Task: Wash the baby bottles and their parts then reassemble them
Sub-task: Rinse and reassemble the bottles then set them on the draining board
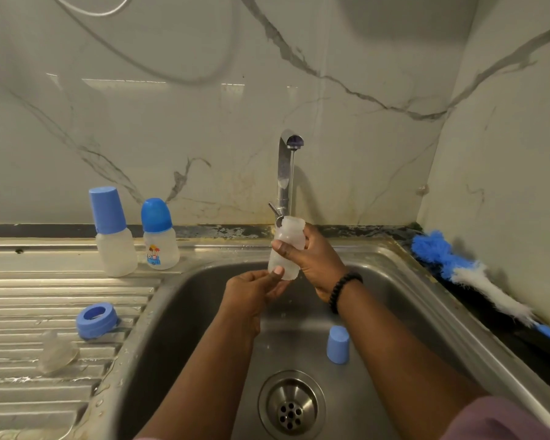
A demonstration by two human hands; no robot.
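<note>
Under the tap point(287, 173), an open bottle point(285, 252) is being gripped by the right hand point(311, 262) and pinched by the left hand point(251, 293); two bottles point(161, 246) (still capped) are waiting, reassembly being judged outstanding.

Steel drainboard point(19, 300) bears two capped bottles point(116, 233), ring point(96, 319), teat point(56, 352).

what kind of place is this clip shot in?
Most likely a home kitchen sink area. Cues: a stainless steel sink with a ribbed drainboard, a tap against a marble-look wall, and a bottle brush on the ledge. Both hands hold a bottle under the tap.
</note>
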